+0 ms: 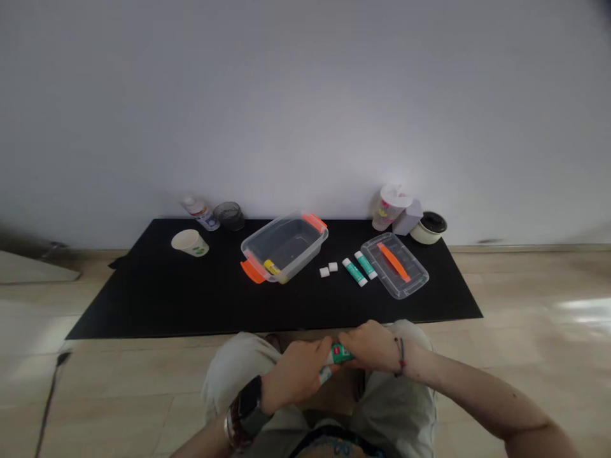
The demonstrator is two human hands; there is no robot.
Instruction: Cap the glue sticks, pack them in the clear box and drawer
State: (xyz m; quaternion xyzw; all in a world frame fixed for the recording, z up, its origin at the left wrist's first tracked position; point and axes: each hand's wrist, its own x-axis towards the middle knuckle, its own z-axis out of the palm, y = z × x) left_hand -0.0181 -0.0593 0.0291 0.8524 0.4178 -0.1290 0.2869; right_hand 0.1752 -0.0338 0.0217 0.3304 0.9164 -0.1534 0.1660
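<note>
Both my hands meet over my knees, gripping one green glue stick (340,353). My left hand (296,375) wraps its near end, and my right hand (377,346) pinches the other end. On the black mat (143,299) ahead stands a clear plastic box (285,246) with orange handles, a yellow stick (272,267) inside it. Two more green glue sticks (359,268) lie to the box's right, beside two small white caps (328,269). The box's clear lid (394,264) with an orange handle lies further right.
A paper cup (189,242), a small bottle (200,213) and a dark glass (230,215) stand at the mat's back left. A lidded plastic cup (389,207), a white box (408,217) and a round dark-topped pot (429,227) sit at the back right. Wooden floor surrounds the mat.
</note>
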